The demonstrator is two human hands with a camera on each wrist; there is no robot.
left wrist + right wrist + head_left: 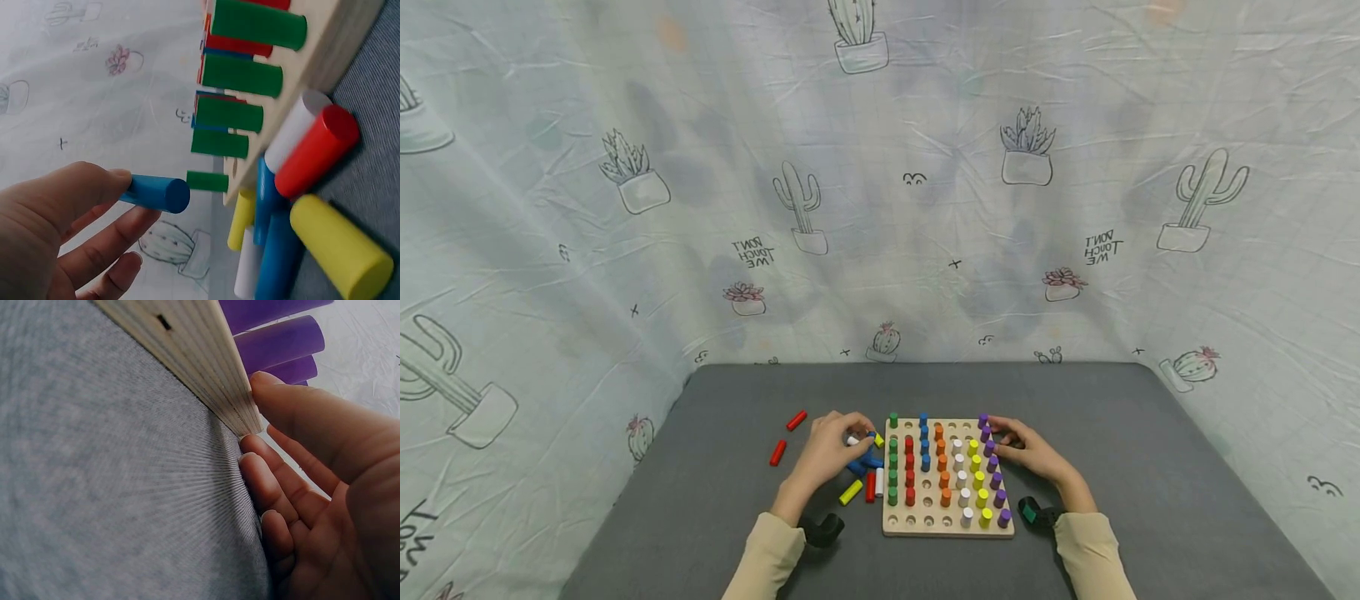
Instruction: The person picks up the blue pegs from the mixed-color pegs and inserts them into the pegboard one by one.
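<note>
My left hand point(835, 446) pinches a blue peg point(164, 192) between thumb and fingers, beside the back left part of a wooden pegboard point(936, 534). In the left wrist view the blue peg points toward the board's green pegs point(242, 75). The board carries columns of green, red, blue, orange, white, yellow and purple pegs, with bare holes along its front left and in the blue column. At the back right corner my right hand point(1033, 454) grips the board's edge, its thumb by the purple pegs point(281, 344) and its other fingers curled at the side.
Loose pegs lie left of the board, among them a yellow peg point(851, 492), a red peg point(870, 487) and a white peg point(879, 482). Two red pegs point(778, 452) lie farther left on the grey table point(700, 500). A printed cloth point(925, 208) hangs behind.
</note>
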